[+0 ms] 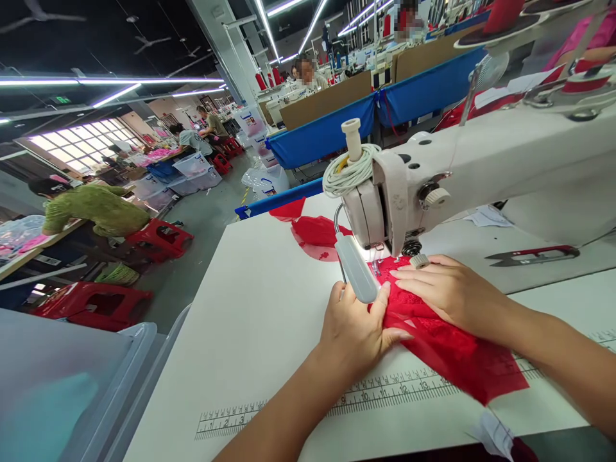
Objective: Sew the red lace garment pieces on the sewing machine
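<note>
A red piece of lace fabric (433, 327) lies under the needle area of a white sewing machine (481, 173) and stretches toward the table's front edge. My left hand (353, 324) rests at the fabric's left edge, thumb and index finger apart on it, the other fingers partly hidden by a grey lamp (357, 269). Flat on top of the fabric lies my right hand (452, 292), its fingers stretched toward the needle area. Behind the lamp, more red fabric (320, 234) lies on the white table (250, 308).
Thread snips (534, 256) lie right of the machine head. A printed ruler (380, 391) runs along the table front. Plastic bins (110, 398) stand at the left, near red stools (91, 305). A person in a green top (96, 208) sits farther left; other people work behind.
</note>
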Available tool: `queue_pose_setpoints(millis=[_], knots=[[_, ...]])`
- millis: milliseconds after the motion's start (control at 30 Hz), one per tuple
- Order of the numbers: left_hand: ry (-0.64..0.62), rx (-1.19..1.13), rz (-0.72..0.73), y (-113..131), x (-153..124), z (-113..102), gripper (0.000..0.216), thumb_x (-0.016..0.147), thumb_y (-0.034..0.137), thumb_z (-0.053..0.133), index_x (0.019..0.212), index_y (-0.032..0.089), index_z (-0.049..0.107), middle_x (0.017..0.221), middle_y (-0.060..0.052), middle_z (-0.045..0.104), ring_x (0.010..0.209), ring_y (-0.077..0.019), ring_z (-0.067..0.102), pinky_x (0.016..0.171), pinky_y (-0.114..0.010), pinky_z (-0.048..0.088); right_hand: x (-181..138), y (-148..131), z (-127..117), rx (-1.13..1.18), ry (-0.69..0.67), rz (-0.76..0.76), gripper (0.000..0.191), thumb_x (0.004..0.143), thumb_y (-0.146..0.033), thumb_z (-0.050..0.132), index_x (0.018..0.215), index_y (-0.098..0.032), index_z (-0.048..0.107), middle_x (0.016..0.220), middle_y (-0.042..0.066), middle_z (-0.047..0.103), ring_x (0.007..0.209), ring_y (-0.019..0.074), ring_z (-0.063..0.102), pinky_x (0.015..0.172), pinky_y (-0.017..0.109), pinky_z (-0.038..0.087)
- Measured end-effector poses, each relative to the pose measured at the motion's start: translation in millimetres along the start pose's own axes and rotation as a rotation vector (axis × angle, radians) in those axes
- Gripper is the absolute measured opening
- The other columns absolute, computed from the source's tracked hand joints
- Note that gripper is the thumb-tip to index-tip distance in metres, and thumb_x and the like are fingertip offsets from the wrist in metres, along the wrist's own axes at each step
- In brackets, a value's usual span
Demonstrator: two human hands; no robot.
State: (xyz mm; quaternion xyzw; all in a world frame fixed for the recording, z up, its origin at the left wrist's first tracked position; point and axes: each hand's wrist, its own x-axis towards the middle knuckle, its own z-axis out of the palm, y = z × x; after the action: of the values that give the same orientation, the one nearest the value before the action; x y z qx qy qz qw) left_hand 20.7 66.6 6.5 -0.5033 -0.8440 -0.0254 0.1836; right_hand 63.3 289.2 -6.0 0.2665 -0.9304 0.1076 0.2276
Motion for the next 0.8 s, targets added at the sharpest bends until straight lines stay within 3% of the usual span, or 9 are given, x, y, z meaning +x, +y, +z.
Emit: queue_pose_setpoints(millis=[267,400,500,567,667,800], knots=[[0.058,-0.058,0.066,-8,7,-6,0.079,0.094,0.068,0.015,0.119,0.010,0.063,0.097,-0.016,0.067,0.094,-0.0305,0.060,0.089,-0.047,0.042,8,3,-7,0.046,-0.114,-0.003,0.027,0.096,-0.016,0.040,0.101,-0.018,0.067,0.111,0.009,0.071,0.084,0.0201,0.065,0.081,0.039,0.049],[-0.002,-0.172,0.216,-7,8,-11,0.071,0.099,0.059,0.012,0.105,0.011,0.065,0.083,-0.010,0.063,0.071,-0.0211,0.058,0.065,-0.035,0.045,8,2,-5,0.010,-0.024,-0.020,0.032,0.095,-0.013,0.037,0.110,-0.016,0.065,0.116,0.011,0.070,0.095,0.0222,0.065,0.081,0.039,0.050],[-0.026,-0.206,0.173,-5,7,-13,0.059,0.103,0.047,0.015,0.092,0.014,0.063,0.072,-0.005,0.057,0.056,-0.0169,0.049,0.053,-0.031,0.040,7,1,-6,0.015,0.063,-0.103,0.038,0.095,-0.008,0.032,0.113,-0.017,0.064,0.117,0.008,0.070,0.100,0.0202,0.065,0.084,0.037,0.048],[-0.012,-0.196,0.103,-2,6,-13,0.057,0.103,0.044,0.016,0.096,0.013,0.063,0.071,-0.006,0.057,0.056,-0.0173,0.048,0.052,-0.031,0.041,5,0,-7,0.057,0.074,-0.162,0.037,0.096,-0.008,0.032,0.110,-0.018,0.064,0.113,0.005,0.072,0.098,0.0182,0.065,0.083,0.035,0.047],[0.031,-0.169,0.080,2,6,-14,0.061,0.102,0.050,0.017,0.105,0.009,0.062,0.075,-0.008,0.059,0.059,-0.0187,0.051,0.053,-0.032,0.044,3,1,-8,0.098,0.095,-0.192,0.033,0.096,-0.009,0.034,0.104,-0.017,0.065,0.102,0.003,0.074,0.094,0.0177,0.066,0.082,0.034,0.046],[0.086,-0.142,0.094,7,3,-13,0.071,0.098,0.059,0.016,0.102,0.009,0.066,0.086,-0.013,0.063,0.066,-0.0217,0.056,0.054,-0.033,0.045,1,0,-7,0.088,0.123,-0.173,0.031,0.095,-0.009,0.034,0.101,-0.016,0.064,0.099,0.004,0.075,0.093,0.0184,0.066,0.084,0.035,0.044]])
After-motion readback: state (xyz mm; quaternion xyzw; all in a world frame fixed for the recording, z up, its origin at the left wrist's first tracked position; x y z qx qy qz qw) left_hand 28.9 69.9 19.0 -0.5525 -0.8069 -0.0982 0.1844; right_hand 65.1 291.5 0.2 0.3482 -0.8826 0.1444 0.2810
